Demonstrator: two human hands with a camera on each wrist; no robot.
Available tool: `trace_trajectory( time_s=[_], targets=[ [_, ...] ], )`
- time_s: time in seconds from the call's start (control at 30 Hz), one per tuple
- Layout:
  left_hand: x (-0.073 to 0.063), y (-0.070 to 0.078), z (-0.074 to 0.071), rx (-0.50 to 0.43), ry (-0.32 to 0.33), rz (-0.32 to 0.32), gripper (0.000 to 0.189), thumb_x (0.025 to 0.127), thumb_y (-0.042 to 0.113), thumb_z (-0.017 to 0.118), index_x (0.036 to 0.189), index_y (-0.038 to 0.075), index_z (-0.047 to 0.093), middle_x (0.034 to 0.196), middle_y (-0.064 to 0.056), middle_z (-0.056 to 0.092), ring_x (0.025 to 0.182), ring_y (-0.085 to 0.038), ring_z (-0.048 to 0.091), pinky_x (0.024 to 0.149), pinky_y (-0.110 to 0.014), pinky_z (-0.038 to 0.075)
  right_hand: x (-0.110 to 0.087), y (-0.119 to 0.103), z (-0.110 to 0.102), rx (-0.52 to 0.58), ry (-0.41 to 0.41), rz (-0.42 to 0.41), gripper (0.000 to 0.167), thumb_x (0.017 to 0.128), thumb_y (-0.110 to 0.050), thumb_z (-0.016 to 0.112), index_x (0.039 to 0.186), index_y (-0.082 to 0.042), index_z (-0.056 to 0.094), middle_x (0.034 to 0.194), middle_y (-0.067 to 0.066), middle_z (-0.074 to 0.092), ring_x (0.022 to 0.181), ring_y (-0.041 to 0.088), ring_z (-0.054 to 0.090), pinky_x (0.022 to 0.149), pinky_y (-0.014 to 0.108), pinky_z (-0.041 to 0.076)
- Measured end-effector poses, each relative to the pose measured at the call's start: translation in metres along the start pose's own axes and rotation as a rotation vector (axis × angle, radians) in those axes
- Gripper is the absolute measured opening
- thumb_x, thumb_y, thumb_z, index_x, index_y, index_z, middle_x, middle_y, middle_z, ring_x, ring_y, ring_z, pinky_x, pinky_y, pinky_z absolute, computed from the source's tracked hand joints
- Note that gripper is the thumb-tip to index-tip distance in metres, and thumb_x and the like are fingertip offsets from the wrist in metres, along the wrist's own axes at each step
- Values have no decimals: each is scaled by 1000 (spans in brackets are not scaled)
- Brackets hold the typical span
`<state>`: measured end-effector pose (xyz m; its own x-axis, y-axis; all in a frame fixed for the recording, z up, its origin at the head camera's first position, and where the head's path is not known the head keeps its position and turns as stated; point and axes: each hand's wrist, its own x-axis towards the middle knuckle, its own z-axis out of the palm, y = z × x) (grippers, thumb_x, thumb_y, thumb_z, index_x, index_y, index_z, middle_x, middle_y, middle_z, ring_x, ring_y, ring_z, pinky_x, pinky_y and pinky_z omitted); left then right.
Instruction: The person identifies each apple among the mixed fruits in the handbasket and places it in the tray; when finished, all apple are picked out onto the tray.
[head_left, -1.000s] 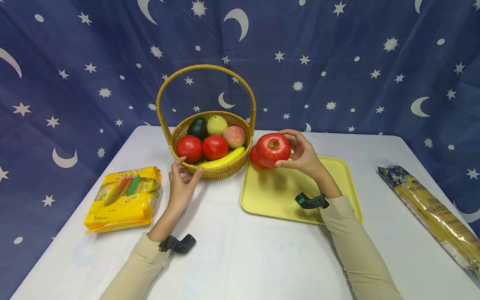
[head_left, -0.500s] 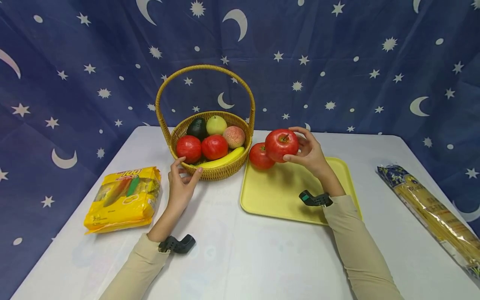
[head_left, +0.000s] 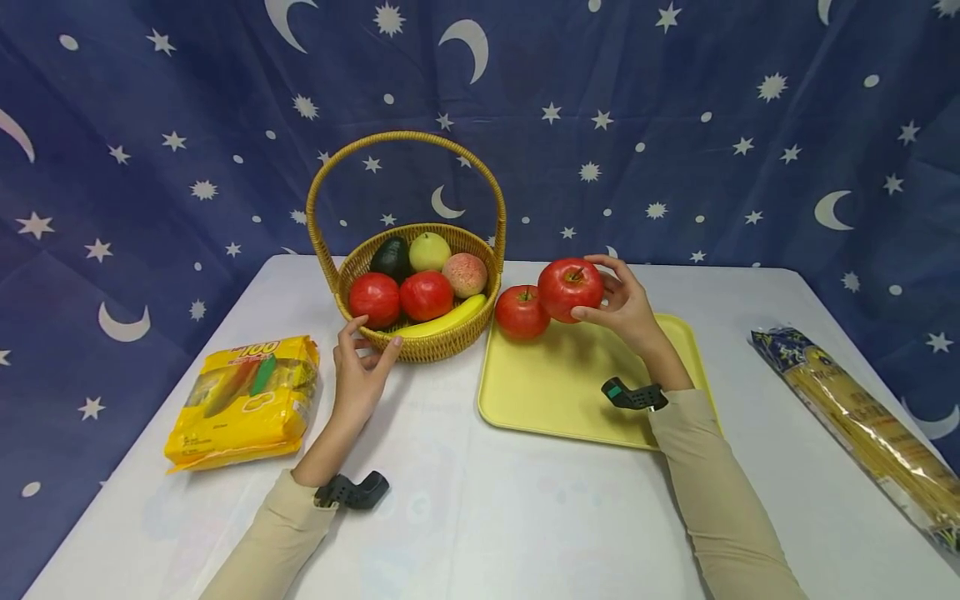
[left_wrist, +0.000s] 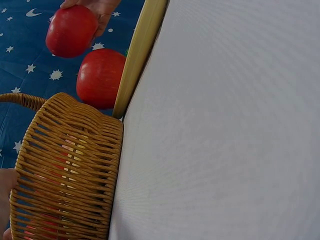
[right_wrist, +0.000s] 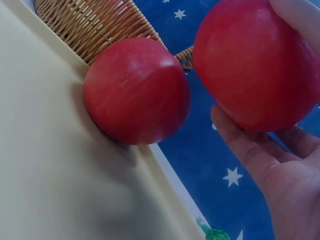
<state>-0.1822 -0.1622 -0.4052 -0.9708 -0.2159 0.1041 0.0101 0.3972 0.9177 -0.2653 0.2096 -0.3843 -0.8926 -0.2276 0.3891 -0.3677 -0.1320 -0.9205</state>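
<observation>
My right hand point(head_left: 628, 310) grips a red apple point(head_left: 570, 288) and holds it above the yellow tray point(head_left: 555, 392). Just left of it, a second red apple point(head_left: 521, 313) rests at the tray's far left corner, beside the basket. My left hand point(head_left: 362, 371) holds the front left rim of the wicker basket point(head_left: 442, 346), its thumb outside. Inside the basket lie two red fruits point(head_left: 427, 295), an avocado point(head_left: 391, 259), a yellow-green round fruit point(head_left: 430, 252), a peach point(head_left: 465, 274) and a banana point(head_left: 446, 320). In the right wrist view, fingers and thumb wrap the held apple point(right_wrist: 255, 65).
A yellow packet point(head_left: 243, 402) lies left of the basket on the white-covered table point(head_left: 450, 517). At the far right is a long bag of spaghetti point(head_left: 862, 425). The basket's tall handle point(head_left: 405, 136) arches over the fruit. Behind hangs a blue star-and-moon cloth point(head_left: 600, 83).
My right hand has carried its apple to the right, away from the basket, so the apple on the tray shows more fully. My left hand stays at the basket rim.
</observation>
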Motion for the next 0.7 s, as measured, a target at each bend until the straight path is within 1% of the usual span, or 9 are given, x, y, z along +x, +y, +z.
trace_trajectory(
  time_s=[0.17,0.3,0.47,0.7],
  targets=[
    [-1,-2,-1,-1,2,-4,66,96,33,63,147,18,24,125,-21,33,100,-32,55,76,-20,45,-1,3,-3,-31,17,21,70,76,17,72,135,-11,47,127,2,54,115,16,55,87,23,52],
    [-1,-3,-1,-7,1,-8,65,96,33,63,147,18,25,125,-21,33,99,-32,55,75,-17,45,-3,7,-7,-48,27,50,68,78,15,72,135,-12,46,127,1,54,115,15,54,87,22,52],
    [-1,-3,0,-12,-4,-8,65,96,34,63,147,19,24,124,-20,33,98,-31,55,73,-14,44,-4,11,-13,-35,41,63,68,78,15,71,135,-12,46,125,1,56,112,15,56,86,23,52],
    [0,-2,0,-15,0,2,65,96,33,63,147,19,25,124,-22,33,97,-31,55,73,-16,45,-5,17,-17,-36,43,71,66,78,15,71,134,-10,45,124,0,56,110,14,56,87,21,52]
  ],
)
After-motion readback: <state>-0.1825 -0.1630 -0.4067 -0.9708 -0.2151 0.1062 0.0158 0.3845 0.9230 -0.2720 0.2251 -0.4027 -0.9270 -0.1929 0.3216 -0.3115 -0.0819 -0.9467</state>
